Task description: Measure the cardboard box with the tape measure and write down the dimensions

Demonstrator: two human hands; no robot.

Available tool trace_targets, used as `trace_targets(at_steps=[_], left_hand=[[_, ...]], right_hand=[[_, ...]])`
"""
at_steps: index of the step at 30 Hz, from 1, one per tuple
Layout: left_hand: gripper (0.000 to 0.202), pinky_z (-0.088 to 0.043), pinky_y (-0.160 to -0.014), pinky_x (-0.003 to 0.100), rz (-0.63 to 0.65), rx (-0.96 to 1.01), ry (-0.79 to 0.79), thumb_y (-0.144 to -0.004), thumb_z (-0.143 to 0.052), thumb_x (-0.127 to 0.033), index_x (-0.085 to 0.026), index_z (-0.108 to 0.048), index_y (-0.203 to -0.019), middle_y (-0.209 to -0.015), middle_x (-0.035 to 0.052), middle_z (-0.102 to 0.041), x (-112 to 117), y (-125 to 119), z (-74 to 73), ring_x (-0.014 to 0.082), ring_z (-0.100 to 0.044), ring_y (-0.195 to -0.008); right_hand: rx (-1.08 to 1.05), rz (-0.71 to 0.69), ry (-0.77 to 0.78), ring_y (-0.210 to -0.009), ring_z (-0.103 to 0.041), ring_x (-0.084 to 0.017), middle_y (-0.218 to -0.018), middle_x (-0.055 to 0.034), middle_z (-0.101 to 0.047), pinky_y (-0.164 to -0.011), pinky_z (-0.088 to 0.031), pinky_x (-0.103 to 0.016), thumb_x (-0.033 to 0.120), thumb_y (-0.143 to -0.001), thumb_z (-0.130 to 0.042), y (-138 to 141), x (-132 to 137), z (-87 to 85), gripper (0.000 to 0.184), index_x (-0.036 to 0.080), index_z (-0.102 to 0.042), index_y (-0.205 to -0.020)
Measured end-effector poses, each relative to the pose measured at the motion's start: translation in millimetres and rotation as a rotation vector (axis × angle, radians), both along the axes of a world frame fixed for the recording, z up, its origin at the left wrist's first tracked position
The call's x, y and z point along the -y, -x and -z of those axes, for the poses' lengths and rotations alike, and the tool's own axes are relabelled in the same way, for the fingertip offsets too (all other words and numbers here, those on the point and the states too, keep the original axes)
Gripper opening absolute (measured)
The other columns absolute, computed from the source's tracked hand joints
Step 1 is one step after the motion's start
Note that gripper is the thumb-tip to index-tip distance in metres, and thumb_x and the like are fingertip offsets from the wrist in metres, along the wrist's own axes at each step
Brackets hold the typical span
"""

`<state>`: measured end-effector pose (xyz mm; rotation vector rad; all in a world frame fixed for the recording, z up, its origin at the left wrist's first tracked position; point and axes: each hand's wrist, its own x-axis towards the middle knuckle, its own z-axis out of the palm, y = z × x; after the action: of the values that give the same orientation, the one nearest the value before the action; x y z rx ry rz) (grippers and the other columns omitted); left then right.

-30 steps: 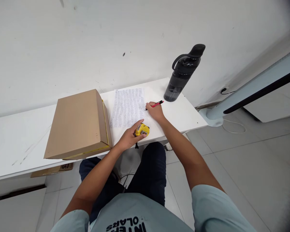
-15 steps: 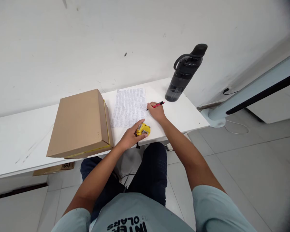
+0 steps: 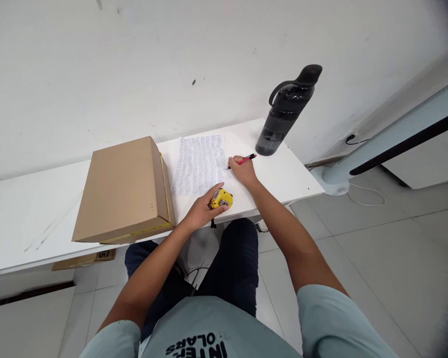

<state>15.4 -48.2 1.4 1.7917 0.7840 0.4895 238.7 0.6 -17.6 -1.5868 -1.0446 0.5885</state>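
My right hand (image 3: pixel 241 171) is closed around a red pen (image 3: pixel 245 159), its tip at the right edge of a sheet of paper (image 3: pixel 199 164) covered in small writing. My left hand (image 3: pixel 201 211) grips a yellow tape measure (image 3: pixel 221 199) resting on the white table (image 3: pixel 30 219) near its front edge, just below the sheet. Both forearms reach forward over my lap.
A closed brown cardboard box (image 3: pixel 122 190) lies left of the paper, overhanging the table's front edge. A dark water bottle (image 3: pixel 285 113) stands at the back right by the wall. Tiled floor, a pale blue post (image 3: pixel 388 136) and a cable lie to the right.
Hardly anything has moved; the view has shifted slightly. Both hands stay on the tape measure and the pen at the paper's edge.
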Motion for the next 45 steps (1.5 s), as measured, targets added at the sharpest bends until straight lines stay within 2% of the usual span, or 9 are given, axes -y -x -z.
trace_targets(at_steps=[13, 27, 35, 38, 40, 42, 45], left_hand=[[0.077, -0.050, -0.103, 0.036, 0.004, -0.031, 0.019, -0.085, -0.071, -0.048, -0.034, -0.039, -0.153, -0.131, 0.0028, -0.065, 1, 1, -2.3, 0.0213, -0.064, -0.112], [0.075, -0.047, -0.106, 0.037, -0.006, -0.062, -0.021, -0.085, -0.070, -0.050, -0.035, -0.040, -0.153, -0.135, 0.0022, -0.064, 2, 1, -4.9, 0.0224, -0.063, -0.118], [0.075, -0.050, -0.099, 0.035, -0.021, -0.068, -0.030, -0.085, -0.069, -0.051, -0.034, -0.040, -0.152, -0.126, 0.0017, -0.067, 3, 4, -2.8, 0.0211, -0.065, -0.109], [0.075, -0.050, -0.100, 0.034, -0.028, -0.065, -0.049, -0.086, -0.069, -0.050, -0.033, -0.040, -0.153, -0.129, 0.0022, -0.067, 3, 6, -3.3, 0.0216, -0.065, -0.112], [0.074, -0.050, -0.101, 0.036, -0.035, -0.055, -0.089, -0.086, -0.067, -0.047, -0.031, -0.040, -0.153, -0.132, 0.0038, -0.066, 5, 7, -4.5, 0.0227, -0.065, -0.114], [0.069, -0.047, -0.107, 0.040, -0.045, -0.038, -0.150, -0.086, -0.068, -0.042, -0.028, -0.045, -0.149, -0.134, 0.0059, -0.065, 14, 7, -6.4, 0.0249, -0.063, -0.119], [0.053, -0.044, -0.112, 0.042, -0.053, 0.004, -0.232, -0.084, -0.068, -0.033, -0.024, -0.057, -0.135, -0.132, 0.0072, -0.066, 42, 13, -9.5, 0.0252, -0.060, -0.123]], right_hand=[[-0.020, 0.009, -0.011, -0.061, -0.044, -0.015, -0.053, 0.0048, -0.043, -0.062, -0.038, -0.029, 0.037, -0.079, -0.055, 0, 0, -1.4, 0.034, 0.025, -0.037, -0.053], [0.029, 0.000, -0.019, -0.062, -0.048, -0.016, -0.053, 0.0039, -0.048, -0.064, -0.040, -0.030, 0.039, -0.080, -0.054, -2, -1, 4.0, 0.030, 0.023, -0.047, -0.055], [0.129, 0.049, 0.003, -0.063, -0.050, -0.017, -0.055, 0.0031, -0.050, -0.066, -0.042, -0.030, 0.041, -0.089, -0.047, -2, -2, 8.0, 0.036, 0.024, -0.047, -0.058], [0.198, 0.069, 0.003, -0.071, -0.055, -0.019, -0.066, -0.0004, -0.058, -0.070, -0.044, -0.031, 0.044, -0.095, -0.042, 2, 4, 2.0, 0.039, 0.022, -0.056, -0.066], [0.256, 0.067, 0.001, -0.082, -0.059, -0.021, -0.085, -0.0044, -0.066, -0.076, -0.045, -0.031, 0.042, -0.096, -0.044, 8, 8, -2.2, 0.033, 0.020, -0.065, -0.081], [0.309, 0.054, 0.015, -0.091, -0.061, -0.022, -0.106, -0.0076, -0.066, -0.080, -0.045, -0.031, 0.033, -0.093, -0.050, 15, 10, -5.5, 0.024, 0.020, -0.070, -0.098], [0.343, 0.055, 0.069, -0.090, -0.062, -0.023, -0.117, -0.0119, -0.063, -0.080, -0.046, -0.033, 0.017, -0.087, -0.052, 25, 5, -12.3, 0.032, 0.018, -0.071, -0.113]])
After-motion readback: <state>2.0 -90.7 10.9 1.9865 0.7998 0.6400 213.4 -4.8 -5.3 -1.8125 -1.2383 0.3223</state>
